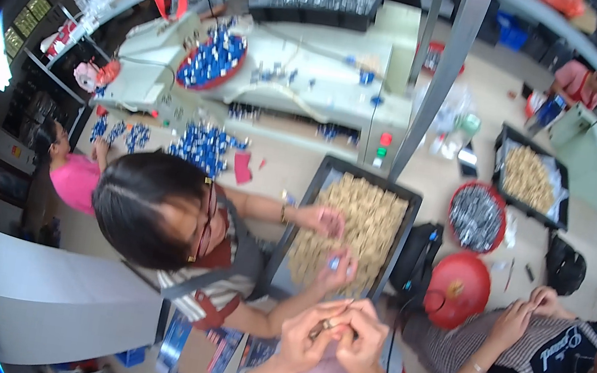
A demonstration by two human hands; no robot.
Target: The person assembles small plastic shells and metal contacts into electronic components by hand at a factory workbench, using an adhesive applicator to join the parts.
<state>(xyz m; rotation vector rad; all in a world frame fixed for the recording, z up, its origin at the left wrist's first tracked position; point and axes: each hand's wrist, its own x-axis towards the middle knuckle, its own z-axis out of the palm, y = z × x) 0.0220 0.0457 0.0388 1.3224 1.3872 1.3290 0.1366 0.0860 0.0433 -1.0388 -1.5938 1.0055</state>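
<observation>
Close in front of my pink top, my left hand [308, 336] and my right hand [362, 341] meet with fingertips pressed together. Both are closed. A small dark glint shows between the left fingers, but what they hold is too small and too covered to name. Just beyond them is a black tray [406, 230] heaped with small tan pieces [355, 222]. A co-worker at my left reaches over that tray with two hands [336, 269], one of them holding a small blue-and-white piece.
A red bowl [459, 284] and a red basin of silvery parts [477, 217] stand right of the tray. Farther right is another tray of tan pieces [527, 178]. A metal post [443, 85] rises behind. Blue pieces [204, 148] lie far left. Another person's hands [518, 320] are at my right.
</observation>
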